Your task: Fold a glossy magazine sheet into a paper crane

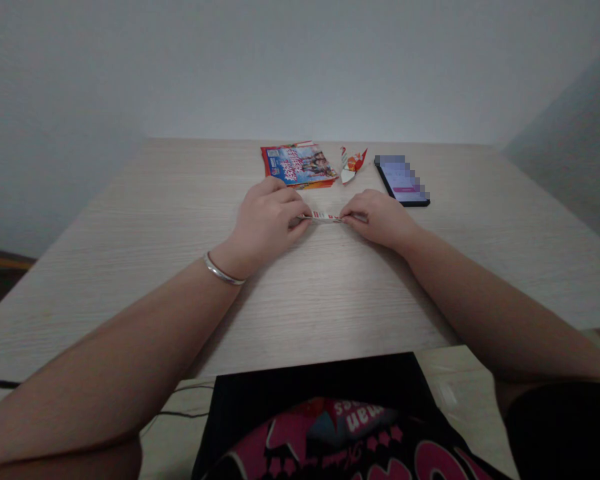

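Observation:
Between my hands a narrow folded strip of printed paper [325, 217], white with small red marks, stretches just above or on the table. My left hand [273, 217], with a silver bangle on the wrist, pinches its left end. The other end is pinched by the fingertips of my right hand [380, 217]. Beyond my left hand lies a stack of colourful printed leaflets [300, 163], its near edge close to my knuckles. A folded red and white paper piece [353, 164] stands to the right of the stack.
A phone [404, 181] with a lit, partly blurred screen lies behind my right hand. The pale wood-grain table [300, 307] meets a white wall [300, 67] at its far edge. Thin dark cables [185, 415] hang below the near edge at left.

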The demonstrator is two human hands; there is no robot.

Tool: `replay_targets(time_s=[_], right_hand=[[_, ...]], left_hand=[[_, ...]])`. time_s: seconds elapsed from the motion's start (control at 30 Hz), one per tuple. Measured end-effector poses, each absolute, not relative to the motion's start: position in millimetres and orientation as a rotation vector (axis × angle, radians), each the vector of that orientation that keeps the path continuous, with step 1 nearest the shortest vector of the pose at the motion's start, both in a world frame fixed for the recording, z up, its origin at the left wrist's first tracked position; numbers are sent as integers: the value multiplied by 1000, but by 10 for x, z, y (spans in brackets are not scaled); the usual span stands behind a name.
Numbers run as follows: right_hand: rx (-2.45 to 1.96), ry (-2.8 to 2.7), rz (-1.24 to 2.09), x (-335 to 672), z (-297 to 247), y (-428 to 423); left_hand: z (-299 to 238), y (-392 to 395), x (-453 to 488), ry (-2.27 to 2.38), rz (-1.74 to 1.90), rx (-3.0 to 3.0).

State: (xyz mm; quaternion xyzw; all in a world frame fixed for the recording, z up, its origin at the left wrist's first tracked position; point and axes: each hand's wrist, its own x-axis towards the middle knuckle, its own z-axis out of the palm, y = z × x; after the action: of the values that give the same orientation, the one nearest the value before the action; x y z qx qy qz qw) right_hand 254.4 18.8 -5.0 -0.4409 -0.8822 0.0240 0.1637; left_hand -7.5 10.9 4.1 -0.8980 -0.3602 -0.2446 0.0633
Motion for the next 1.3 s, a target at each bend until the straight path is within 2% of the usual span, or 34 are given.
replay_targets(time_s=[0.37, 0.7, 1.07, 1.3], right_hand=[[-1235, -2426, 213, 2511, -81, 211], [-1210, -2138, 520, 2138, -48, 37], [-1337, -2124, 506, 2047, 21, -30], [-1400, -2116, 455, 2119, 2, 6]], left_hand=[[-10, 90, -49, -1644, -896, -2885], [27, 19, 24, -1587, -895, -2907], [83, -30, 68, -1538, -764, -2895], [80, 30, -11, -1523, -845, -2891]])
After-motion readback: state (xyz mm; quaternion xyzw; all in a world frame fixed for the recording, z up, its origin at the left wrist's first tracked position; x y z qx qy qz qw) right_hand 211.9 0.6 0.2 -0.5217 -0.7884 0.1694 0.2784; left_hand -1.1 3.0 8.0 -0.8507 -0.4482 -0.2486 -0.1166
